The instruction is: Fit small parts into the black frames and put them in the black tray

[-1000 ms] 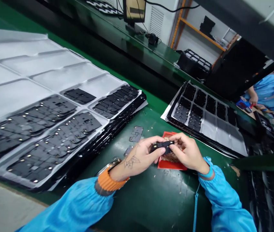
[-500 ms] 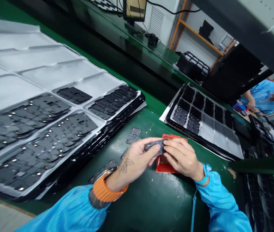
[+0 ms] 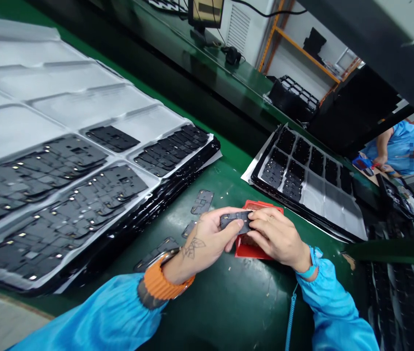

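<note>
- Head view, looking down on a green bench mat (image 3: 250, 302): both hands work close together just above a red tray (image 3: 245, 251).
- Left hand (image 3: 207, 239): thumb and fingers pinch one end of a small black part (image 3: 236, 220). An orange watch strap (image 3: 166, 278) circles the wrist.
- Right hand (image 3: 278, 239): fingers curl over the other end of the same part, so it sits between the hands, above the red tray. A blue wrist band (image 3: 307, 273) with a coiled cord (image 3: 290, 321) sits at this wrist.
- Red tray: pale brown scraps lie inside, partly hidden by the hands.
- Three loose dark grey plates (image 3: 202, 202) lie on the mat left of the hands.
- Left of them, a white formed sheet (image 3: 64, 97) carries rows of black pieces (image 3: 64, 214) in its nearer pockets; one pocket holds only a small group, and the far pockets are bare.
- Right of the hands, a black-rimmed tray (image 3: 265, 183) has most pockets filled with black pieces (image 3: 285, 141); the near corner pockets (image 3: 334, 204) show bare silvery lining, so that tray looks partly filled.
- Upper right, a co-worker (image 3: 400, 146) in a blue sleeve works at a separate spot.
</note>
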Motion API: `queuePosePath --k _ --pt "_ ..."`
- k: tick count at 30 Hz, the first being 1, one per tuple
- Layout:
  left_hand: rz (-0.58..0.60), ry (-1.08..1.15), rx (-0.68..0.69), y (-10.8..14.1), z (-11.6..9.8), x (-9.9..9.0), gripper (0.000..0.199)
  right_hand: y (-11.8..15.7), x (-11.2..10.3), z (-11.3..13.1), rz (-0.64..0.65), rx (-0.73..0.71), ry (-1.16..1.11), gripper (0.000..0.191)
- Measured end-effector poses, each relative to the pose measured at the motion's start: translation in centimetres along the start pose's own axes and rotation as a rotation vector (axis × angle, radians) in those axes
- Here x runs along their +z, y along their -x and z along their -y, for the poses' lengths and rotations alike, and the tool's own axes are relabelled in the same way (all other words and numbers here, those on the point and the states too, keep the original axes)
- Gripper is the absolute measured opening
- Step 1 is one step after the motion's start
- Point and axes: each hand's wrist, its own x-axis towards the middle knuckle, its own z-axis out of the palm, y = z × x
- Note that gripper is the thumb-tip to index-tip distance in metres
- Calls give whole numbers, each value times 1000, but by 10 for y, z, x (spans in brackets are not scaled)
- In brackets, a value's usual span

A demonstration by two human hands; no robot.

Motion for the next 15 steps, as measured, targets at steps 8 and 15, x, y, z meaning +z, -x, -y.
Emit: queuePosePath --k 8,15 --pt "-23 7 17 3 7 0 51 0 1 -2 -28 -21 -3 19" --pt "-28 24 32 3 8 1 48 -1 2 -2 -32 -38 19 18"
